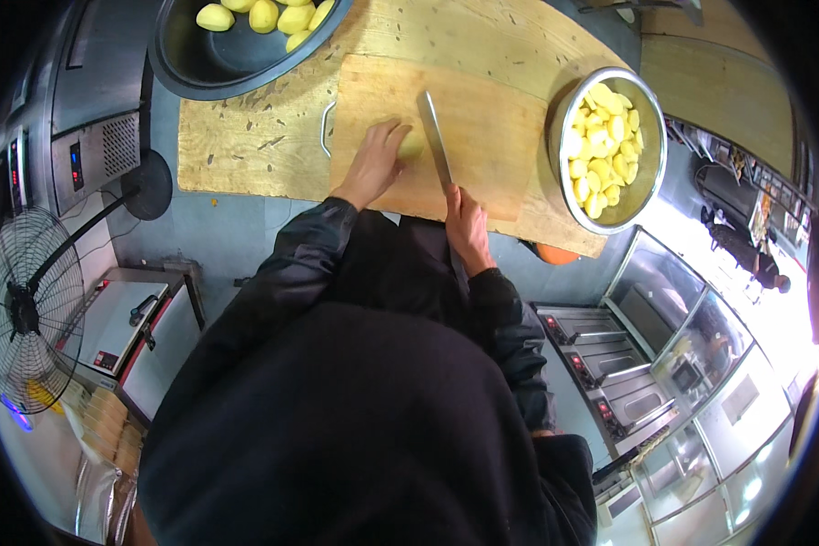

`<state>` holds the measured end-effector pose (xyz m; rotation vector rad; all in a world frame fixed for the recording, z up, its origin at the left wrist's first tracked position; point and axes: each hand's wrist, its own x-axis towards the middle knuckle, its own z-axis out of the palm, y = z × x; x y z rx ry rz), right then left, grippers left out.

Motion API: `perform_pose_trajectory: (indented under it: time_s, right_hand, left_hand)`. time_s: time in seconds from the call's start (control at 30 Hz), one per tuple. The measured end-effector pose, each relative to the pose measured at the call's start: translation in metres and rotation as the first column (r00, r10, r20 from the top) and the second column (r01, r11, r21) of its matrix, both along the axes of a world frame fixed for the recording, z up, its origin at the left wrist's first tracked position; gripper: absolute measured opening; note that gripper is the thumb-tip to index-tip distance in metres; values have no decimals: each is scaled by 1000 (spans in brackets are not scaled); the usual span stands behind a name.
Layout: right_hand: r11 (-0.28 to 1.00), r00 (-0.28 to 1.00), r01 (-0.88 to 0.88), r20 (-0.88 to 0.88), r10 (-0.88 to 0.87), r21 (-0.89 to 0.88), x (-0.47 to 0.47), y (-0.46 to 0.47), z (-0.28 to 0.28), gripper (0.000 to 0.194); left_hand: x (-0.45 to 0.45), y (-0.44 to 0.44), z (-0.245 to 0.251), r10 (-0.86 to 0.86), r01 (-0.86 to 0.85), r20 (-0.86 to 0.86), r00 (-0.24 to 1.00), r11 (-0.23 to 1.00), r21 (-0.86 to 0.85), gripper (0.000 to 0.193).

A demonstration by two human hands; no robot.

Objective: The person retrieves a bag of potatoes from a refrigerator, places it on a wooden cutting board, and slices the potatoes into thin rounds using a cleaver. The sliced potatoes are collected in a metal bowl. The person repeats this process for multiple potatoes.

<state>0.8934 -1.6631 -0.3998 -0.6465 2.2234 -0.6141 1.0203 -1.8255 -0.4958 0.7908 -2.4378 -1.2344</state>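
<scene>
On a wooden cutting board (478,157), my left hand (375,160) rests with its fingers against a peeled potato (411,145), which lies at the fingertips. My right hand (469,225) grips the handle of a knife at the board's near edge; the knife's blade (435,136) points away from me, just right of the potato and apart from it. To the right, a steel bowl (658,136) holds many cut potato pieces (604,147). At the upper left, a dark basin (232,89) holds several whole peeled potatoes (263,16).
The board lies on a worn wooden table (246,150); a metal handle (325,130) shows beside it. A black fan (24,307) stands at far left. Steel appliances (607,368) are at lower right. Another person (744,252) is far off at the right.
</scene>
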Motion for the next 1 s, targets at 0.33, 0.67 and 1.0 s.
perform_pose_trajectory:
  time_s: [0.33, 0.67, 1.0]
  right_hand:
    - [995, 986, -76, -154, 66, -61, 32, -37, -35, 36]
    - [975, 991, -44, -132, 16, -218, 39, -43, -31, 41]
    - [974, 995, -91, -55, 82, -205, 25, -33, -12, 31]
  left_hand:
    - [17, -6, -6, 252, -246, -130, 959, 967, 61, 20]
    - [18, -19, -10, 213, -200, -150, 966, 975, 97, 17]
    - [8, -16, 14, 121, -118, 77, 990, 992, -38, 35]
